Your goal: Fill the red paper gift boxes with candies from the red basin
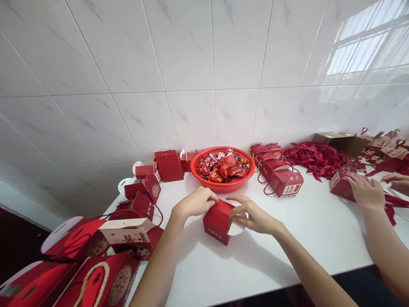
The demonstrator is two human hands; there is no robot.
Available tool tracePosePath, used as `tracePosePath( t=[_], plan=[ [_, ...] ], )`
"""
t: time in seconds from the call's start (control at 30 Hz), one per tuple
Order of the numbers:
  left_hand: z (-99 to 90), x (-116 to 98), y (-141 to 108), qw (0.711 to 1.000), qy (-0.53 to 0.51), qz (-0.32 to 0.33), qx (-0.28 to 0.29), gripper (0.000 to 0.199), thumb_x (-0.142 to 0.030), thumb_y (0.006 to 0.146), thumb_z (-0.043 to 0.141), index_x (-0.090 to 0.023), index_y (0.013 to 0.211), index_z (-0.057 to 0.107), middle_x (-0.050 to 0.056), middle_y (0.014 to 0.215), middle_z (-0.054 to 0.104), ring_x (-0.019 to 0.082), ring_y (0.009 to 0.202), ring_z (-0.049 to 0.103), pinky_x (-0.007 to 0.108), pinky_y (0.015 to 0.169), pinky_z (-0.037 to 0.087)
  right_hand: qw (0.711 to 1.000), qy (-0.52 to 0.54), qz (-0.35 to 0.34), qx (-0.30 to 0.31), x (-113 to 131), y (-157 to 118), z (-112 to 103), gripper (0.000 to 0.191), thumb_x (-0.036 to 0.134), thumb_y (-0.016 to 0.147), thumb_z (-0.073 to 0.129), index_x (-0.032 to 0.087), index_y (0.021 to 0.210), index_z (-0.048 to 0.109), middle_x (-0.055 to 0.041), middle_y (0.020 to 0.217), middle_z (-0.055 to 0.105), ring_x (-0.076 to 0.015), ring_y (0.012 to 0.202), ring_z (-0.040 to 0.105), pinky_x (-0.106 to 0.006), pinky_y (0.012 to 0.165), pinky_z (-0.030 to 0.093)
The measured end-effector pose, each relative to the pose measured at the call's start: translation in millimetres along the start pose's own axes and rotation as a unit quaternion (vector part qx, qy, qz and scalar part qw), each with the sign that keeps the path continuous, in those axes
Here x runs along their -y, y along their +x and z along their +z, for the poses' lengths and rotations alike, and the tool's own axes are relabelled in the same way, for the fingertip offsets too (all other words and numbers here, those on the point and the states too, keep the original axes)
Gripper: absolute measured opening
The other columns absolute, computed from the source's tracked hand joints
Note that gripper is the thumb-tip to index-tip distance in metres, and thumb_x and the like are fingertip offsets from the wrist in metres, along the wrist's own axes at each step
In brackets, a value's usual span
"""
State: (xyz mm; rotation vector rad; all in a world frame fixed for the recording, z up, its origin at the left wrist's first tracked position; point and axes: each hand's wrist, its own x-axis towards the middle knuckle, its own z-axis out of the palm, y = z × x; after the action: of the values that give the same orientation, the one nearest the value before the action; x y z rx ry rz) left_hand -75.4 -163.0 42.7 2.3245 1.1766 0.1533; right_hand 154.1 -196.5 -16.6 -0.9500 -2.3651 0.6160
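A small red gift box point(216, 222) with gold lettering stands on the white table in front of me, its right end partly unfolded with a white-lined flap. My left hand point(196, 202) has its fingers curled over the box's far left top edge, the fingertips partly hidden. At the right end, my right hand point(253, 215) pinches the box by its flap, index finger stretched out above. Just behind both hands is a red plastic basket point(223, 186) filled with red-wrapped candies point(223, 166).
Red boxes point(140, 209), some with flaps up, line the left side. More closed boxes point(281, 177) stand right of the basket, near a heap of dark red ribbons point(316, 160) and a cardboard carton point(341, 140). At far right, a co-worker's hands point(367, 192) handle another box point(341, 183). Tiled wall behind.
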Motion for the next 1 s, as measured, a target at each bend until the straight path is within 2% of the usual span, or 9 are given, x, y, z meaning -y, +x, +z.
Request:
tracePosePath(
  t=[0.17,0.33,0.4,0.53,0.67,0.77,0.87,0.93,1.0],
  plan=[
    [0.1,-3.2,4.4,0.999,-0.007,-0.048,-0.022,0.031,-0.025,0.08,0.051,-0.017,0.097,0.075,0.007,0.085,0.074,0.022,0.077,0.065,0.029,0.065,0.044,0.997,-0.038,-0.058,0.034,10.3,-0.9,-0.8,0.041,0.001,0.083,0.054,0.03,0.095,0.08,-0.0068,0.139,0.059,-0.0302,0.136,0.047,-0.049,0.109,0.041],
    [-7.9,3.8,-5.4,0.999,-0.036,-0.031,0.022,0.054,-0.044,0.078,0.065,-0.019,0.126,0.064,0.009,0.113,0.072,0.026,0.101,0.066,0.03,0.079,0.049,0.998,-0.061,0.003,-0.012,7.3,-7.5,-3.1,0.04,0.021,0.09,0.061,0.03,0.129,0.066,-0.0116,0.142,0.056,-0.0318,0.128,0.054,-0.05,0.104,0.045],
    [-9.6,7.7,-8.7,0.998,-0.042,0.002,0.043,0.072,-0.044,0.069,0.075,-0.022,0.136,0.056,0.01,0.13,0.065,0.029,0.118,0.06,0.032,0.091,0.048,0.998,-0.046,0.032,-0.03,2.1,-10.9,-4.2,0.05,0.033,0.089,0.066,0.029,0.138,0.057,-0.0127,0.139,0.058,-0.0319,0.123,0.058,-0.049,0.101,0.048],
    [-3.2,10.0,-5.0,0.997,-0.058,0.015,0.051,0.103,-0.036,0.058,0.082,-0.024,0.151,0.038,0.013,0.155,0.042,0.035,0.14,0.041,0.041,0.109,0.038,0.995,0.009,0.079,-0.057,-7.0,-12.7,-5.4,0.059,0.049,0.084,0.07,0.027,0.137,0.055,-0.0131,0.131,0.063,-0.0318,0.115,0.062,-0.047,0.094,0.052],
    [10.4,4.4,6.6,0.994,-0.081,0.004,0.077,0.124,-0.033,0.054,0.083,-0.026,0.159,0.016,0.013,0.164,0.022,0.038,0.147,0.029,0.045,0.111,0.037,0.983,0.09,0.121,-0.1,-15.9,-6.0,-5.8,0.065,0.054,0.082,0.069,0.024,0.137,0.053,-0.0129,0.132,0.063,-0.0296,0.113,0.063,-0.046,0.093,0.054],
    [15.7,-0.3,11.7,0.991,-0.091,0.015,0.1,0.123,-0.031,0.055,0.084,-0.029,0.158,0.018,0.012,0.163,0.024,0.038,0.146,0.03,0.045,0.107,0.042,0.96,0.183,0.183,-0.104,-25.5,-1.0,-8.0,0.048,0.057,0.088,0.057,0.021,0.118,0.064,-0.011,0.119,0.069,-0.0243,0.096,0.068,-0.04,0.08,0.058],
    [9.2,-2.2,8.7,0.989,-0.082,0.045,0.114,0.104,-0.033,0.059,0.084,-0.03,0.152,0.037,0.009,0.158,0.039,0.037,0.147,0.029,0.045,0.11,0.04,0.94,0.235,0.233,-0.085,-33.7,-1.7,-13.4,0.042,0.057,0.088,0.054,0.02,0.102,0.069,-0.0085,0.104,0.072,-0.0217,0.086,0.068,-0.035,0.071,0.057],
    [-1.1,-2.2,3.5,0.989,-0.084,0.061,0.1,0.085,-0.038,0.067,0.081,-0.03,0.145,0.05,0.007,0.153,0.047,0.035,0.145,0.034,0.045,0.114,0.036,0.945,0.237,0.215,-0.069,-36.7,-2.5,-20.3,0.038,0.054,0.087,0.057,0.02,0.099,0.07,-0.0079,0.101,0.073,-0.0213,0.084,0.068,-0.033,0.07,0.057],
    [-12.1,-1.8,0.7,0.991,-0.107,0.071,0.041,0.067,-0.041,0.075,0.075,-0.028,0.138,0.058,0.006,0.148,0.053,0.031,0.14,0.043,0.042,0.115,0.035,0.96,0.213,0.164,-0.076,-38.1,1.7,-31.0,0.034,0.05,0.086,0.06,0.02,0.095,0.072,-0.0077,0.097,0.075,-0.0224,0.086,0.069,-0.034,0.071,0.056]
  ],
)
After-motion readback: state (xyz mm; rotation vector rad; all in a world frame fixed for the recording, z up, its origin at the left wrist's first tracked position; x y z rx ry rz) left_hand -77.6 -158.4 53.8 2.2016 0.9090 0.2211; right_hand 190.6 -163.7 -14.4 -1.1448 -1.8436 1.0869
